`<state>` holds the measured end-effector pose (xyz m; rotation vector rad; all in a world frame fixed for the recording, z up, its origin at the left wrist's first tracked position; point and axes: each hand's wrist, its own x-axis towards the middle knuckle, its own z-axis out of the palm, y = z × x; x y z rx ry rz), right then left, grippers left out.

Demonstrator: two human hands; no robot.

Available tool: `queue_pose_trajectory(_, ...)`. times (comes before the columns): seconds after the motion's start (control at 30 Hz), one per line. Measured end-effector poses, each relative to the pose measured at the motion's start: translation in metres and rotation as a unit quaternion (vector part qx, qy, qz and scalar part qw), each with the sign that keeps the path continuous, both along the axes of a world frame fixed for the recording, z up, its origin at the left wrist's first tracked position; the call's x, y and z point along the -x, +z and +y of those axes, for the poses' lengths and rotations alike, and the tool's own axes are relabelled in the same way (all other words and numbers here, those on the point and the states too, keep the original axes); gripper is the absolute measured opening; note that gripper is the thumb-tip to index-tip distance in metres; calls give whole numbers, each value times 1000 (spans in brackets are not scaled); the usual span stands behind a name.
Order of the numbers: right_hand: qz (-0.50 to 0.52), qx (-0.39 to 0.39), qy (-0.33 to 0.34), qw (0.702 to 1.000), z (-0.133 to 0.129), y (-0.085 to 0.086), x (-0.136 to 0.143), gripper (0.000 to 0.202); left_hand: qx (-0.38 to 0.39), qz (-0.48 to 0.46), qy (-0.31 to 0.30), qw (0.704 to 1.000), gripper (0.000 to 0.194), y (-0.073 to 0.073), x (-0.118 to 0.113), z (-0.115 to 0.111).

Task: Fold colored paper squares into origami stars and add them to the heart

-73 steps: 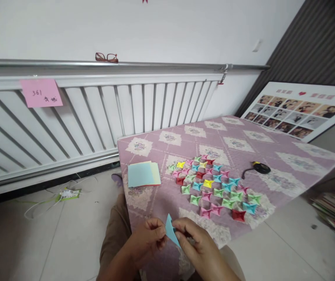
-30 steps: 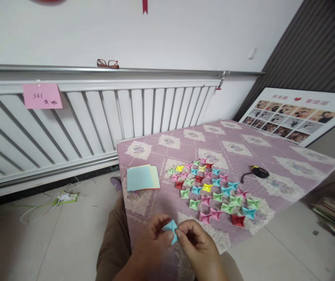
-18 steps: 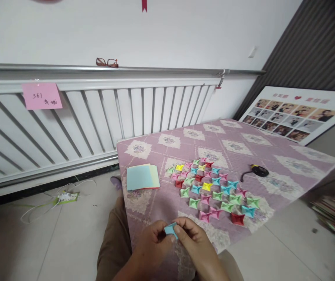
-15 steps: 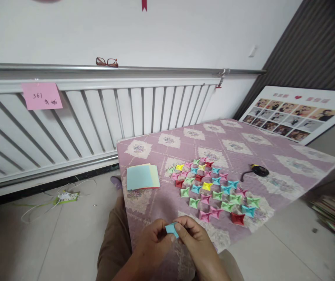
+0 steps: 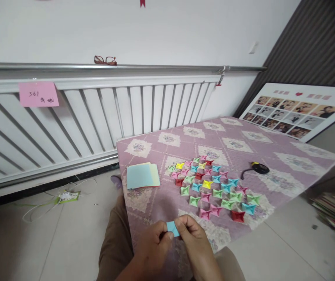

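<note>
Pinching a small folded blue paper between them, the left hand and the right hand hold it above the near edge of the table. On the table lie a stack of sheets at the left, rows of folded pieces at the middle, and a tape measure farther right, beyond the pieces.
</note>
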<state>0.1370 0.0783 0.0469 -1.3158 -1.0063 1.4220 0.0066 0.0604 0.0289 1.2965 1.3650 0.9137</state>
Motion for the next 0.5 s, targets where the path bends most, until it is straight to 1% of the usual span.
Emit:
queue_pose_trajectory(0.13, -21, -22, -5, 1000, 2, 4, -2, 31, 30, -61, -11, 998, 12, -7, 1, 3)
queue_pose_trajectory(0.2, -15, -17, -9, 1000, 2, 6, -1, 31, 35, -60, -14, 998, 17, -8, 1, 3)
queue_pose_trajectory(0.27, 15, 5, -16, 1000, 1, 4, 1, 32, 28, -44, -18, 998, 21, -7, 1, 2)
queue_pose_trajectory(0.33, 70, 43, -23, 996, 0, -3, 4, 34, 19, -33, -19, 999, 21, -8, 1, 1)
queue_pose_trajectory(0.4, 119, 80, -24, 989, 0, -13, 6, 36, 29, -27, -15, 999, 21, -12, 1, 0)
queue_pose_trajectory(0.43, 126, 90, -22, 988, 0, -18, 7, 36, 42, -27, -14, 999, 21, -16, 1, 0)
queue_pose_trajectory(0.5, 101, 87, -21, 991, 0, -28, 7, 34, 61, -35, -17, 997, 19, -26, 2, 1)
